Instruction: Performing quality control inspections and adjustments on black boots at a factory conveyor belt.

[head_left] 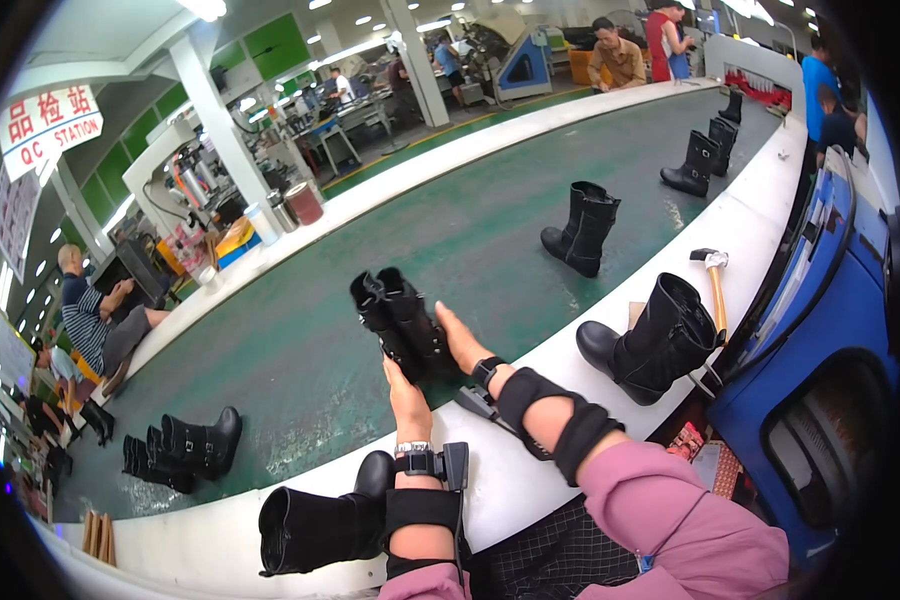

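Both hands hold a pair of black boots (pixel 398 318) over the green conveyor belt (pixel 390 260). My left hand (pixel 407 392) grips them from below at the near side. My right hand (pixel 461 338) presses against their right side. Both forearms wear black strapped bands and pink sleeves. A black boot (pixel 322 522) lies on its side on the white ledge (pixel 510 480) just left of my left wrist. Another black boot (pixel 652 342) stands on the ledge to the right of my right arm.
More black boots stand on the belt: one (pixel 582 228) in the middle, a pair (pixel 185 450) at the left, several (pixel 708 152) far right. A hammer (pixel 715 278) lies on the ledge. A blue machine (pixel 830 340) is at my right. Other people sit or stand along the far side.
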`<state>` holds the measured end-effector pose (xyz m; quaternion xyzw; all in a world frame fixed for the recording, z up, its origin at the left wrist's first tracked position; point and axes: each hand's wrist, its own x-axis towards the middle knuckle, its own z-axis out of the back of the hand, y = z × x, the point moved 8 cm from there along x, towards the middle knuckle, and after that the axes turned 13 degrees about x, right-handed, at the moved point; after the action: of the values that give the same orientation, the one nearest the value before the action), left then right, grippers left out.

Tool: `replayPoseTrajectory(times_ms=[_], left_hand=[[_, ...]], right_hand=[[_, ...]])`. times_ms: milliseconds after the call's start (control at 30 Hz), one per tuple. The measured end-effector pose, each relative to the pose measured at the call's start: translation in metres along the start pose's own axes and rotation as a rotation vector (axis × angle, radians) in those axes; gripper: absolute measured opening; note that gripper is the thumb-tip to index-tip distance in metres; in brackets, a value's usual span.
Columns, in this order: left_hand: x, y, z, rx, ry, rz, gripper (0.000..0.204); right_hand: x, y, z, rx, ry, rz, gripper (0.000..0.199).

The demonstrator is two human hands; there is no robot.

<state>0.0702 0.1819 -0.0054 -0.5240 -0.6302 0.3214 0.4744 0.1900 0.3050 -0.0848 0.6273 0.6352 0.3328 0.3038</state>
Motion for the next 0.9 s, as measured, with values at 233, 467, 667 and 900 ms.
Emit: replayPoseTrajectory(times_ms=[233, 467, 667, 900], left_hand=[[-0.020, 0.008, 0.088, 0.283, -0.299, 0.085, 0.053], [-0.050, -0.001, 0.057, 0.563, -0.129, 0.614, 0.035], [-0.035, 0.018, 0.049, 0.460, 0.037, 0.338, 0.025], [-0.028, 0.032, 0.044, 0.564, 0.086, 0.331, 0.029]], right_hand=[[-0.029, -0.022, -0.095, -0.920, 0.136, 0.308, 0.041], [-0.041, 0.020, -0.069, -1.371, 0.203, 0.312, 0.029], [-0.062, 0.128, 0.037, -0.719, -0.835, 0.063, 0.059], [-0.085, 0.220, 0.109, -0.573, -1.364, 0.378, 0.060]])
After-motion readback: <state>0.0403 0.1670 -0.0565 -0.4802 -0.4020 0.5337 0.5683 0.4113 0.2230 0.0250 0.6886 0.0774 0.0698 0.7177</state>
